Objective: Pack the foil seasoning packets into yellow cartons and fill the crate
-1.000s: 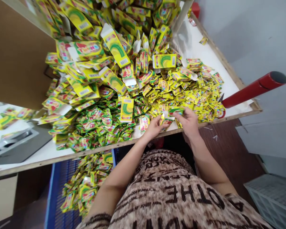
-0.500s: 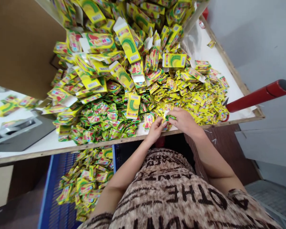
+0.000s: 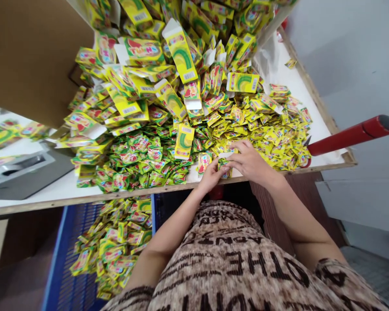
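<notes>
Little box (image 3: 222, 163): left of the red tube (image 3: 353, 135), left hand (image 3: 212, 175) gripping, right hand (image 3: 253, 165) at its flap, grip unclear
Blue crate (image 3: 58, 250): way left of tube, probably finished boxes (image 3: 116, 248)
Open boxes (image 3: 183, 58), sachets (image 3: 272, 147): also tube's left, plenty to go imo

Boxes (image 3: 180, 52) lie behind sachets (image 3: 278, 144) — a crate (image 3: 61, 259) sits below the table (image 3: 168, 188).

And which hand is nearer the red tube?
Right. The right hand is left of the red tube, across yellow packets; the left hand, farther left, holds a small box.
</notes>
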Demonstrator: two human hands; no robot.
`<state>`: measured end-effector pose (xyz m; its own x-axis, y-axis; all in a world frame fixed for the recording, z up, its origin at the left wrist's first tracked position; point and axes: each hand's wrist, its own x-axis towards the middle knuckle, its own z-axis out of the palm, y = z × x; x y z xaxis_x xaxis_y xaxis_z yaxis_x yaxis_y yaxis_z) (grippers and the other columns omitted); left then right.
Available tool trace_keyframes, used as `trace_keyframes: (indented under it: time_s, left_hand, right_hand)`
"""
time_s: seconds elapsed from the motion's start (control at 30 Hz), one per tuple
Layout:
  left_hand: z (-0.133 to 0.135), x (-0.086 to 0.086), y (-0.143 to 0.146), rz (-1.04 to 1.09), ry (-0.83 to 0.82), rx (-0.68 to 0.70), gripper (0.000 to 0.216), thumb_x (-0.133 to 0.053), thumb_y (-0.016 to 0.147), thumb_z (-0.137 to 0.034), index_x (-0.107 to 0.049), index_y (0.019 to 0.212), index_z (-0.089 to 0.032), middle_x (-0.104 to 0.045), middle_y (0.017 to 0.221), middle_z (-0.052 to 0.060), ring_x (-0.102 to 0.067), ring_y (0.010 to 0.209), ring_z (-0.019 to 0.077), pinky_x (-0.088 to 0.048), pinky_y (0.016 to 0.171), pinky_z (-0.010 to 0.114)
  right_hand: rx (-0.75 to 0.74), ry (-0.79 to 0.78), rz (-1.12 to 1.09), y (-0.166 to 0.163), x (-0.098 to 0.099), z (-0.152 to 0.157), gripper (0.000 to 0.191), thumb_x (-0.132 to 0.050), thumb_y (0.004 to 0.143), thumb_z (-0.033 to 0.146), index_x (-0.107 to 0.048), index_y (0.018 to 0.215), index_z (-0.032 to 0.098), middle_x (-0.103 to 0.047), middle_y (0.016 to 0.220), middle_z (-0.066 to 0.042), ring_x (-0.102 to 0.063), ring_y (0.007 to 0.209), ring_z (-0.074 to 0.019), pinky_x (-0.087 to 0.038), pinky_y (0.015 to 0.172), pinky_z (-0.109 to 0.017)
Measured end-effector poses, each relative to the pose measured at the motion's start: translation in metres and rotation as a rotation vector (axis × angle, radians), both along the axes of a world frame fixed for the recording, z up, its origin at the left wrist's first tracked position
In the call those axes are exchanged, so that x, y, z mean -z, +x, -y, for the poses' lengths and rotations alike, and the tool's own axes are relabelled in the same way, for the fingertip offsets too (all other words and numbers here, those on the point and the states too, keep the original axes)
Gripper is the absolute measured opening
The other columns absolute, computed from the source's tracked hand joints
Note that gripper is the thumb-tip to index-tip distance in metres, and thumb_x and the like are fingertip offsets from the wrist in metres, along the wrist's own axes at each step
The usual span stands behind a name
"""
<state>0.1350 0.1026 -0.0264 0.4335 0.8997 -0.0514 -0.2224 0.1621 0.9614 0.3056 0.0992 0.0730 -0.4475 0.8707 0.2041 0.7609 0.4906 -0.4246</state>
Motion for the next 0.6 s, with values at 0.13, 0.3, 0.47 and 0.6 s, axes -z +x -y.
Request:
trace_keyframes:
  time_s: [0.13, 0.3, 0.47, 0.6]
  left_hand:
    - [-0.001, 0.001, 0.000, -0.013, 0.041, 0.011, 0.036, -0.076, 0.074, -0.040, -0.065, 0.099, -0.018, -0.065, 0.092, 0.001, -0.057, 0.089, 0.0166, -0.044, 0.085, 0.029]
    - [0.000, -0.001, 0.000, 0.026, -0.010, 0.037, 0.040, -0.079, 0.070, -0.039, -0.065, 0.102, -0.019, -0.067, 0.097, 0.002, -0.059, 0.093, 0.0185, -0.045, 0.087, 0.031]
    - [-0.001, -0.010, 0.000, -0.071, 0.017, 0.000, 0.031, -0.075, 0.075, -0.037, -0.067, 0.099, -0.019, -0.068, 0.096, 0.002, -0.058, 0.092, 0.0179, -0.044, 0.089, 0.030]
    - [-0.003, -0.010, 0.001, -0.074, 0.030, 0.024, 0.031, -0.074, 0.074, -0.034, -0.067, 0.101, -0.018, -0.068, 0.098, 0.003, -0.059, 0.094, 0.0189, -0.045, 0.090, 0.030]
  right_hand:
    - [-0.042, -0.061, 0.005, -0.001, 0.004, -0.009, 0.012, -0.066, 0.086, 0.024, -0.075, 0.092, 0.019, -0.061, 0.112, -0.013, -0.046, 0.114, -0.0301, -0.042, 0.095, -0.048]
    - [0.011, -0.097, -0.222, 0.003, 0.018, -0.012, 0.012, -0.063, 0.088, 0.021, -0.074, 0.087, 0.020, -0.065, 0.099, -0.008, -0.054, 0.097, -0.0227, -0.044, 0.092, -0.042]
    - [0.110, -0.068, -0.192, 0.001, 0.023, -0.005, 0.012, -0.067, 0.084, 0.023, -0.076, 0.076, 0.023, -0.064, 0.103, -0.008, -0.049, 0.107, -0.0264, -0.041, 0.097, -0.047]
    - [0.005, -0.147, -0.056, 0.002, 0.021, -0.002, 0.018, -0.070, 0.083, 0.040, -0.078, 0.088, 0.024, -0.060, 0.122, -0.011, -0.041, 0.121, -0.0306, -0.038, 0.101, -0.051]
